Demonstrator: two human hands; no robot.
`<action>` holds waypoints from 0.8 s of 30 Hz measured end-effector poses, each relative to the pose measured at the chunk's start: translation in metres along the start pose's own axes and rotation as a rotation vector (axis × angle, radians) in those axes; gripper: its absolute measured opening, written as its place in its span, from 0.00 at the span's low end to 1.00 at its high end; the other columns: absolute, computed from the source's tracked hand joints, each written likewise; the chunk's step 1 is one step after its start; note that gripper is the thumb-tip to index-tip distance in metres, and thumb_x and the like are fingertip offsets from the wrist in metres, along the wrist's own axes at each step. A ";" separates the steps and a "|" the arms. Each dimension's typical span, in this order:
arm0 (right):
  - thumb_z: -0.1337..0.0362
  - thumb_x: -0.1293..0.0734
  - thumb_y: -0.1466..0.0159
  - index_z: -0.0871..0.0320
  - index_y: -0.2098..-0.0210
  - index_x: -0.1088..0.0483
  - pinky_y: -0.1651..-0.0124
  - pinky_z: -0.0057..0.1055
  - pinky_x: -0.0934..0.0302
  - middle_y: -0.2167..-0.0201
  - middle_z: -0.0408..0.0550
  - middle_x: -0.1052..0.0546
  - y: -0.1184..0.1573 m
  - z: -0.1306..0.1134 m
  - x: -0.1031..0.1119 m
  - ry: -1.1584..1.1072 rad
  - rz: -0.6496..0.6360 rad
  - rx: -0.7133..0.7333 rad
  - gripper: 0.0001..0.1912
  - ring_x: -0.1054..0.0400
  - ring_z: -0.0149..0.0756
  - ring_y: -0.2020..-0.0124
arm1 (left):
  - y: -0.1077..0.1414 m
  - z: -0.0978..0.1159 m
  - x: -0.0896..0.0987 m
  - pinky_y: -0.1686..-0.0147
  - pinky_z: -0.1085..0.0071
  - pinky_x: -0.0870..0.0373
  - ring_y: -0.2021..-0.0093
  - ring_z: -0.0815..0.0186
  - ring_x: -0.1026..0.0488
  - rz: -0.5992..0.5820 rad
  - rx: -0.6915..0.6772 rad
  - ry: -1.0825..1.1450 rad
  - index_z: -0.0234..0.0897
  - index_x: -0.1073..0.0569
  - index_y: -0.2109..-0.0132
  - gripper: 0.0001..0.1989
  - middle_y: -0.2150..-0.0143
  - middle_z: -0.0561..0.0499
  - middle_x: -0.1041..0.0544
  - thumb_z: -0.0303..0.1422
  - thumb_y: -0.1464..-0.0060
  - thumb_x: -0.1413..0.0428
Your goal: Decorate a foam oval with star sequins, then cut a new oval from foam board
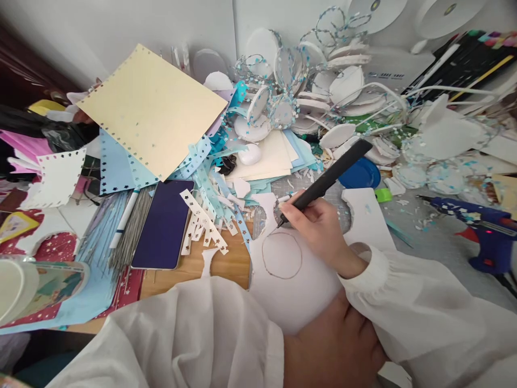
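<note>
My right hand (315, 223) is closed around a thick black pen-shaped cutter (331, 175), slanting up to the right. Its fine tip is at the upper left of a thin brownish circle outlined on a white foam sheet (283, 302). Curved bites are missing from the sheet's upper edges. My left hand (335, 345) lies low on the sheet, back up, its fingers apart and pointing right. The right sleeve passes close above those fingers and partly hides them. A white foam offcut (208, 261) lies left of the sheet.
Left of the sheet are a phone (161, 226), punched paper strips (204, 221) and a bundle of wires (135, 226). White foam discs (347, 83) with tinsel wire crowd the back. A blue glue gun (484, 226) with a lit red light stands at right, near a blue lid (359, 173).
</note>
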State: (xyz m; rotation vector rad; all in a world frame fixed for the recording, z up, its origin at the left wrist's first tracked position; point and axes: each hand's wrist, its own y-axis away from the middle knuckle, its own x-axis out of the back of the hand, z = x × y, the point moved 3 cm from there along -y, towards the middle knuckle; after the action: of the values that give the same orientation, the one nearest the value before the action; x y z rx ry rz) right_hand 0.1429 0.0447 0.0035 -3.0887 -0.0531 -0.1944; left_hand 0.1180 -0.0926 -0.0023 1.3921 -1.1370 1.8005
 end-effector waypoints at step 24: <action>0.57 0.31 0.45 0.57 0.83 0.35 0.78 0.29 0.48 0.84 0.42 0.35 0.003 -0.001 0.005 0.331 0.168 0.093 0.16 0.43 0.29 0.80 | 0.002 0.000 0.003 0.38 0.42 0.44 0.37 0.52 0.38 -0.024 -0.043 -0.034 0.45 0.27 0.47 0.20 0.45 0.54 0.27 0.28 0.41 0.56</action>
State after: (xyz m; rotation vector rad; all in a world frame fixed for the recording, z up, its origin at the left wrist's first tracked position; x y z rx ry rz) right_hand 0.1482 0.0420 0.0048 -2.9045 0.2020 -0.6676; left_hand 0.1158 -0.0940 -0.0002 1.4106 -1.1649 1.7311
